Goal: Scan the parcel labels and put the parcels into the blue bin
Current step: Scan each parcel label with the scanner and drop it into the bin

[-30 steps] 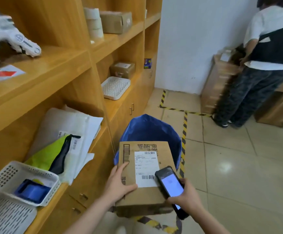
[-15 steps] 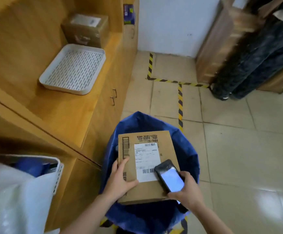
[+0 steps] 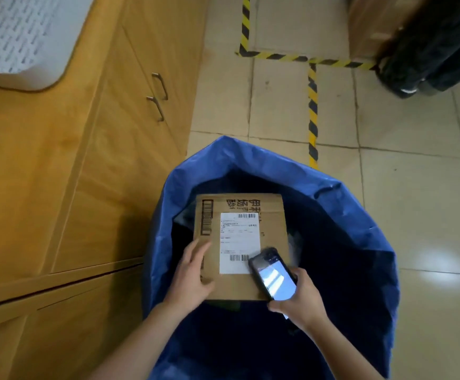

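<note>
A brown cardboard parcel (image 3: 272,215) with a white barcode label (image 3: 238,237) is held flat over the open mouth of the blue bin (image 3: 341,215). My left hand (image 3: 193,272) grips the parcel's near left edge, thumb on top. My right hand (image 3: 300,300) holds a black handheld scanner (image 3: 272,272), its lit screen facing up, its head lying over the label's lower right corner. The bin's dark inside shows dim shapes beneath the parcel.
A wooden cabinet (image 3: 91,174) with two metal door handles (image 3: 157,97) stands close on the left, a white perforated tray (image 3: 17,39) on its shelf. Yellow-black floor tape (image 3: 312,111) runs across the tiles. Another person's dark trouser legs (image 3: 432,50) stand at the top right.
My view has tilted down and moved over the bin. The parcel, earlier held in front of the bin, now sits lower over its opening. Both hands keep their grips.
</note>
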The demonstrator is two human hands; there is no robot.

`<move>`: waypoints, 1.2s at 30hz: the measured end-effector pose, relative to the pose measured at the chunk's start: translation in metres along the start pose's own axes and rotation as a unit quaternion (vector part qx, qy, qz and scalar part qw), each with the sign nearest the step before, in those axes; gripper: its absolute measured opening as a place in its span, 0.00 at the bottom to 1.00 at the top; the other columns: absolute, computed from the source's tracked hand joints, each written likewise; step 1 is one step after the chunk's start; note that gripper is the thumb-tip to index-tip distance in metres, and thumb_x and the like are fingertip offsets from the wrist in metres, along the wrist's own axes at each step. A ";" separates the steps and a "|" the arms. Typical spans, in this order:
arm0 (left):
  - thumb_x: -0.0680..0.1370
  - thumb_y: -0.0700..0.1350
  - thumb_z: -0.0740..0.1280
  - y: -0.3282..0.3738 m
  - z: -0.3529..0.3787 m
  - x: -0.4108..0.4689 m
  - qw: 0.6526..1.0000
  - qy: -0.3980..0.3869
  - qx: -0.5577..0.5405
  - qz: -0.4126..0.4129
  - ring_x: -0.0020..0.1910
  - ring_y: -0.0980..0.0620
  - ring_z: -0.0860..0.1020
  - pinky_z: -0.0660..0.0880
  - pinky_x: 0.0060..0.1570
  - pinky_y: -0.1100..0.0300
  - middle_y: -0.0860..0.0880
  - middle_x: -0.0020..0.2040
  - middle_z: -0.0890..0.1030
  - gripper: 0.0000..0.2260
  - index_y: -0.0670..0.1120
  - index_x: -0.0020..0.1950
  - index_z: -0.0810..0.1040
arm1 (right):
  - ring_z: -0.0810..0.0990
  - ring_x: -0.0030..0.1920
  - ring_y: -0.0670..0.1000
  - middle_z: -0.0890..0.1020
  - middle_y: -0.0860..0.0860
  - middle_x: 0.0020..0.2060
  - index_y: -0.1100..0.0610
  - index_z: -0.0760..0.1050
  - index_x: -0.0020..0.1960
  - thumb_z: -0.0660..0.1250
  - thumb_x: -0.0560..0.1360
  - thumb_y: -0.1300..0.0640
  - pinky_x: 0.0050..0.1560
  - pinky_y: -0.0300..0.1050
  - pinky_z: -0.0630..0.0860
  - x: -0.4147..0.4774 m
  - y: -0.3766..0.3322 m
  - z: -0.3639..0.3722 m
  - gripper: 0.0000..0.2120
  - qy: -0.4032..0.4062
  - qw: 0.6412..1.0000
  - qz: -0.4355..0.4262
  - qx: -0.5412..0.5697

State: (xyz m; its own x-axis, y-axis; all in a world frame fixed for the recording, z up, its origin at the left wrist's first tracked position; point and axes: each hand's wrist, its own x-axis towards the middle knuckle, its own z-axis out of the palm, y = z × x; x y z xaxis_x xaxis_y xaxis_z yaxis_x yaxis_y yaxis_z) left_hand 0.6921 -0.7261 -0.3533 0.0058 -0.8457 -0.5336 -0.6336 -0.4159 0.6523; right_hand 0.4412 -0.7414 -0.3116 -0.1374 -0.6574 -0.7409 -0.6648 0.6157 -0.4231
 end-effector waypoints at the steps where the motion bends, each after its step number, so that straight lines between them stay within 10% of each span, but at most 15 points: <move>1: 0.70 0.39 0.75 -0.003 0.002 0.004 1.000 -0.010 0.024 0.008 0.75 0.52 0.59 0.61 0.74 0.55 0.56 0.77 0.51 0.39 0.54 0.77 0.60 | 0.75 0.49 0.48 0.74 0.45 0.51 0.52 0.65 0.64 0.79 0.55 0.57 0.37 0.39 0.73 0.004 0.001 0.005 0.41 -0.001 1.000 0.003 0.000; 11: 0.74 0.39 0.71 0.043 0.008 -0.027 0.996 -0.044 0.073 -0.010 0.72 0.52 0.63 0.65 0.72 0.55 0.53 0.75 0.60 0.34 0.51 0.76 0.61 | 0.71 0.51 0.45 0.68 0.43 0.54 0.50 0.64 0.65 0.78 0.54 0.54 0.56 0.50 0.77 -0.048 0.001 -0.008 0.42 -0.014 0.999 0.009 0.050; 19: 0.75 0.37 0.68 0.155 0.000 -0.102 0.993 -0.055 0.096 0.046 0.66 0.53 0.68 0.69 0.66 0.59 0.53 0.68 0.67 0.28 0.51 0.73 0.65 | 0.71 0.49 0.41 0.65 0.41 0.53 0.48 0.64 0.63 0.71 0.47 0.43 0.42 0.34 0.72 -0.154 0.043 -0.094 0.45 0.045 0.994 -0.051 0.087; 36: 0.76 0.39 0.66 0.448 0.183 -0.295 0.923 -0.131 0.213 0.292 0.61 0.54 0.74 0.69 0.64 0.60 0.50 0.63 0.75 0.21 0.49 0.69 0.71 | 0.73 0.49 0.43 0.65 0.42 0.52 0.47 0.65 0.64 0.74 0.53 0.48 0.43 0.39 0.73 -0.399 0.317 -0.336 0.41 0.297 0.949 -0.011 0.108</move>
State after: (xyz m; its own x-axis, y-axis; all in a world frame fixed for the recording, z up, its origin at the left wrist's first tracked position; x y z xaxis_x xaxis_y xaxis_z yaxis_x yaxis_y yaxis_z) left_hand 0.2649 -0.6021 -0.0019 -0.5849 -0.7507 -0.3072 -0.7167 0.3010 0.6290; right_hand 0.0384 -0.4303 0.0252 -0.5570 -0.7605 -0.3337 -0.5149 0.6315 -0.5798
